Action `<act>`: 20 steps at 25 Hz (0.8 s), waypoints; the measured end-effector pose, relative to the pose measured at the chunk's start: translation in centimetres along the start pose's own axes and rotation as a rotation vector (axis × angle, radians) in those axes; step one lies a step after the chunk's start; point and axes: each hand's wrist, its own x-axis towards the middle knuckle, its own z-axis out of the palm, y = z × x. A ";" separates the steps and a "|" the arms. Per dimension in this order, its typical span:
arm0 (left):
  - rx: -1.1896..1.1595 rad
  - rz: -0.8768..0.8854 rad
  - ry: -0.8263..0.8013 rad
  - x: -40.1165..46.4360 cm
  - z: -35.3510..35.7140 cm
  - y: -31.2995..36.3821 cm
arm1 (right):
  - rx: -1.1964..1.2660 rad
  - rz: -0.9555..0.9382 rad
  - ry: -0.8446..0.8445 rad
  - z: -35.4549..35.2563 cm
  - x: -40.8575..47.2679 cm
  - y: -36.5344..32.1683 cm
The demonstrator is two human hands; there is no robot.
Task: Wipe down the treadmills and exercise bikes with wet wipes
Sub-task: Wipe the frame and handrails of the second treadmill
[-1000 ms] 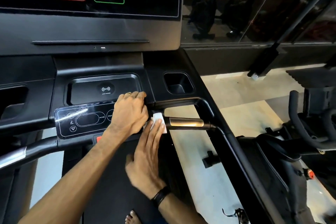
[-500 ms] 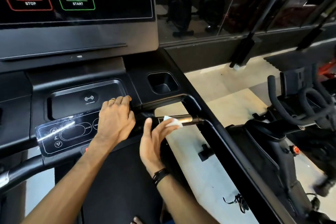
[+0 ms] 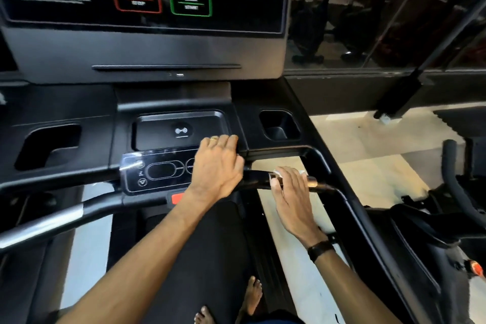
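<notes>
I stand on a black treadmill whose console (image 3: 147,42) fills the upper left. My left hand (image 3: 217,166) rests palm down on the lower control panel (image 3: 157,171), holding nothing. My right hand (image 3: 292,197) wraps over the right grip bar (image 3: 315,183) with a white wet wipe (image 3: 278,173) pressed under its fingers; only small bits of the wipe show at the fingertips. An exercise bike (image 3: 452,192) stands at the right edge, its handlebar partly cut off.
A cup holder (image 3: 278,125) sits right of the phone tray (image 3: 181,129), another recess (image 3: 47,144) at the left. The left grip bar (image 3: 52,221) crosses lower left. Bare feet (image 3: 252,294) stand on the belt. A glass wall (image 3: 381,13) rises behind, with pale floor below.
My right hand has slid right along the grip bar and closed over it, covering most of the wipe. The left hand stays on the control panel. The view has swung left.
</notes>
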 end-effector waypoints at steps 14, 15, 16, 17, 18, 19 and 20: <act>-0.074 -0.103 0.083 -2.9 -1.0 -1.7 | 0.035 -0.327 0.153 3.5 -2.3 -6.0; -0.075 -0.111 0.089 -3.0 -1.1 -1.6 | 0.086 -0.338 0.195 3.3 -1.8 -5.5; -0.075 -0.118 0.098 -2.9 -1.2 -1.5 | 0.133 -0.346 0.234 3.0 -1.2 -5.2; -0.080 -0.124 0.110 -2.9 -1.5 -1.5 | 0.175 -0.358 0.261 2.7 -0.6 -4.9; -0.094 -0.132 0.125 -2.8 -1.6 -1.5 | 0.221 -0.365 0.272 2.4 -0.2 -4.8; -0.116 -0.140 0.142 -2.6 -1.8 -1.5 | 0.272 -0.348 0.272 2.0 0.1 -4.9; -0.140 -0.150 0.161 -2.3 -1.9 -1.5 | 0.328 -0.294 0.260 1.6 0.2 -5.0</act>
